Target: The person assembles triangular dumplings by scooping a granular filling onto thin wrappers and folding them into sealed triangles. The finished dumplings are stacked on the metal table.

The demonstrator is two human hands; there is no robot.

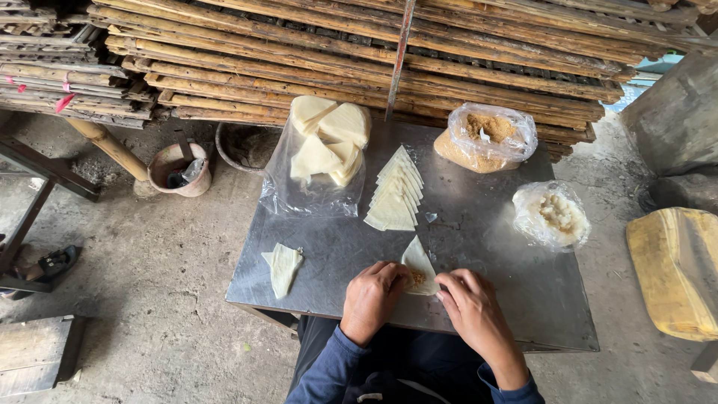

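Both hands worked at the near edge of a dull grey metal table, close together over one thin, pale triangular wrapper. The left hand was curled, its fingers bent down and pinching the wrapper's lower left edge; the right hand was likewise half closed, its fingertips pressing the wrapper's lower right corner, so that each hand gripped the same sheet. Between the two sets of fingertips a small dab of brown, crumbly filling lay on the wrapper, whose pointed end stood away from the person toward the middle of the table. Farther out, a fanned row of flat, cream-coloured triangular wrappers overlapped one another like cards. Beyond it, a crinkled clear plastic sheet carried a loose heap of thicker folded wrapper stacks. On the right, an open clear bag held coarse brown crumbs, and a second bag nearer the person held a lumpy white mass. A single folded pale piece, softly creased, lay well apart on the left of the table. Behind the table rose stacked, weathered bamboo racks; a small chipped pot sat on the rough concrete floor, and a yellow plastic container stood at the right.
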